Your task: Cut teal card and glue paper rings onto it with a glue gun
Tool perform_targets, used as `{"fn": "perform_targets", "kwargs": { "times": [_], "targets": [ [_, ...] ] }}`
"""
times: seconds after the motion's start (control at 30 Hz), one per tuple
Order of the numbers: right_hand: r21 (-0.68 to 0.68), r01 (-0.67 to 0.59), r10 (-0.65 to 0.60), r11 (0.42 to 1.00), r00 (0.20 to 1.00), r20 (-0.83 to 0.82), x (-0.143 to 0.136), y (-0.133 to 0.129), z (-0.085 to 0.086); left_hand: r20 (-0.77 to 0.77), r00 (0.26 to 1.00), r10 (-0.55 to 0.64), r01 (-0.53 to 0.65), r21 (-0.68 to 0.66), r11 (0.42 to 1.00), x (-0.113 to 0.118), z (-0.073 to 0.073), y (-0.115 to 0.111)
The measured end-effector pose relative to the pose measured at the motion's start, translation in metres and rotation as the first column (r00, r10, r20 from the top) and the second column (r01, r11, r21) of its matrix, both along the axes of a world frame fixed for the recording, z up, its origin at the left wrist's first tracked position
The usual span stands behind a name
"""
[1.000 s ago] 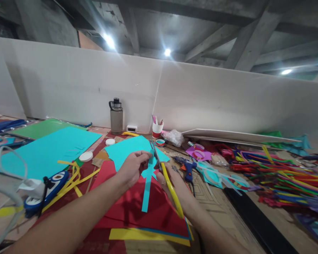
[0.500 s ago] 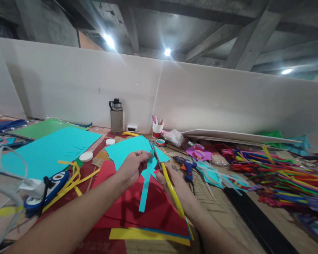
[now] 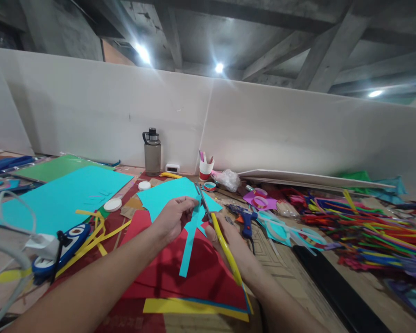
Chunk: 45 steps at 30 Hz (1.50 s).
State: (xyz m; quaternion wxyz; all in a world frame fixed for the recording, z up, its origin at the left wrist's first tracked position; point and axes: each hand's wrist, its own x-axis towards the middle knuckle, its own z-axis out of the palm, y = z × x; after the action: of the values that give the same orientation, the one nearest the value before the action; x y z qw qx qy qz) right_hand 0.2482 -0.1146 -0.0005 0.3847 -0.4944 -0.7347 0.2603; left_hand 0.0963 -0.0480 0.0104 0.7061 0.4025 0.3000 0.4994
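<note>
My left hand [image 3: 176,216] pinches a narrow turquoise paper strip [image 3: 187,252] near its far end, and the strip hangs down toward me. In my right hand [image 3: 230,236] is a pair of scissors with yellow handles [image 3: 226,247]. Their blades point away from me, right beside my left fingertips at the strip. How far the blades are apart is hard to make out. Below both hands lie red paper sheets [image 3: 173,277], and a cut turquoise sheet [image 3: 159,196] rests just beyond them.
A hot glue gun [image 3: 247,222] lies to the right, near a long black object [image 3: 333,282]. Many coloured pipe cleaners [image 3: 367,231] are heaped at far right. At left are a large turquoise sheet [image 3: 65,199], yellow strips [image 3: 97,231] and a power strip [image 3: 67,249]. A bottle [image 3: 152,155] stands behind.
The near end of the turquoise strip has swung slightly to the left. Both hands and the scissors stay in almost the same place.
</note>
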Motion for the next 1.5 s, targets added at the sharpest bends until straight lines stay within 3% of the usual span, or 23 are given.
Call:
{"fn": "perform_targets", "kwargs": {
  "times": [1.17, 1.5],
  "targets": [
    [-0.05, -0.019, 0.017, 0.999, 0.999, -0.043, 0.0032, 0.0014, -0.0038, -0.003, 0.999, -0.039, 0.039, 0.007, 0.999, -0.0007, 0.0034, -0.0017],
    [-0.044, -0.047, 0.047, 0.998, 0.999, -0.011, 0.0041, 0.0018, -0.0022, -0.066, 0.998, -0.023, 0.024, 0.015, 1.0, -0.0027, 0.0007, 0.0019]
  ]
}}
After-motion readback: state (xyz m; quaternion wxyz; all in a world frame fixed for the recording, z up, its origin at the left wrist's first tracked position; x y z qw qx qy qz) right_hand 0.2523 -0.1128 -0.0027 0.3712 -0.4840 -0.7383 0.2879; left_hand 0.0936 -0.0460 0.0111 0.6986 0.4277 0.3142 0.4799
